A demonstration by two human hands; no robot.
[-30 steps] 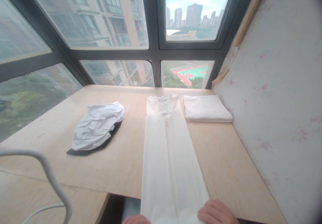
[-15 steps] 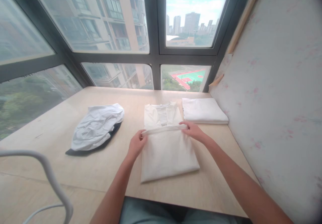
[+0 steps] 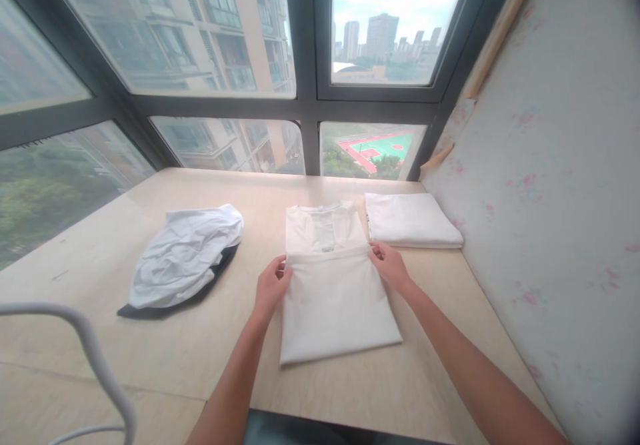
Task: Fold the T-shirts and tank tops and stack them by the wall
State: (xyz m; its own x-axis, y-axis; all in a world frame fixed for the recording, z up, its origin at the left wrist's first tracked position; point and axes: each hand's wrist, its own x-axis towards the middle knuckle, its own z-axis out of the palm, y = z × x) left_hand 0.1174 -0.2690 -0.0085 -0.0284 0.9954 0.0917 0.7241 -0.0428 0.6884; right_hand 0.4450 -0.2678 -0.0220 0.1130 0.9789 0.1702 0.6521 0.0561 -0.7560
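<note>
Fingers of the left hand (image 3: 271, 287) bent and closed on the left end of the turned-up edge of a cream-white garment (image 3: 340, 308), thumb near the fingertips. Matching hold opposite: fingers of the right hand (image 3: 393, 268) clamped on the right end of the same edge. Both forearms reaching in from the bottom of the view, one on either side. Garment flat in the middle of the pale wooden desk (image 3: 425, 371), lower part doubled up over the upper, edge lying just below a small dark-marked label (image 3: 328, 250), neckline towards the windows. Just beside it, farther back on the right, a folded white cloth (image 3: 413, 219), near the flowered wall (image 3: 565, 245). Well apart on the left, a crumpled white cloth (image 3: 185, 255) with black material (image 3: 213, 285) showing along the near side. At lower left, a thick, pale, curved tube (image 3: 103, 358). Behind the desk, dark window frames (image 3: 306, 108); outside, buildings and a red-and-green court (image 3: 380, 148).
</note>
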